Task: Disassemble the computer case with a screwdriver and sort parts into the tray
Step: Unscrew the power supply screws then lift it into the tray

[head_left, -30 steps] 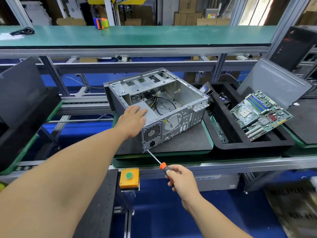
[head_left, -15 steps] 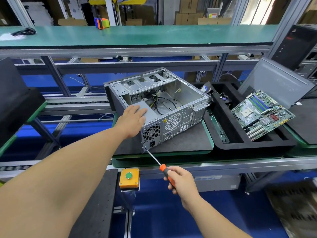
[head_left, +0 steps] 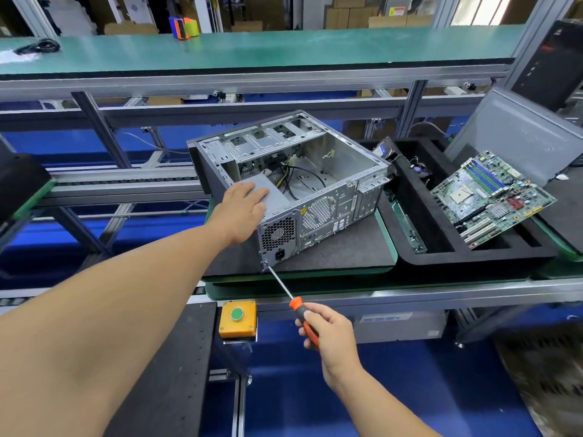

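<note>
An open grey computer case [head_left: 328,171] lies on its side on a dark mat, its rear panel toward me. My left hand [head_left: 243,209] rests flat on the grey power supply [head_left: 274,197] at the case's near left corner. My right hand [head_left: 328,335] grips the orange handle of a screwdriver [head_left: 285,290]. Its tip touches the lower left corner of the rear panel, below the power socket. A black foam tray [head_left: 441,247] to the right holds a green motherboard [head_left: 492,197] leaning on its far rim.
A grey side panel [head_left: 520,137] leans behind the tray. A yellow box with a green button [head_left: 237,318] sits on the rail in front of me. A green shelf [head_left: 252,48] runs above the conveyor. A dark pallet [head_left: 19,184] is at far left.
The dark pallet at the left has slid further left along the conveyor. My hands and the screwdriver stay almost where they were.
</note>
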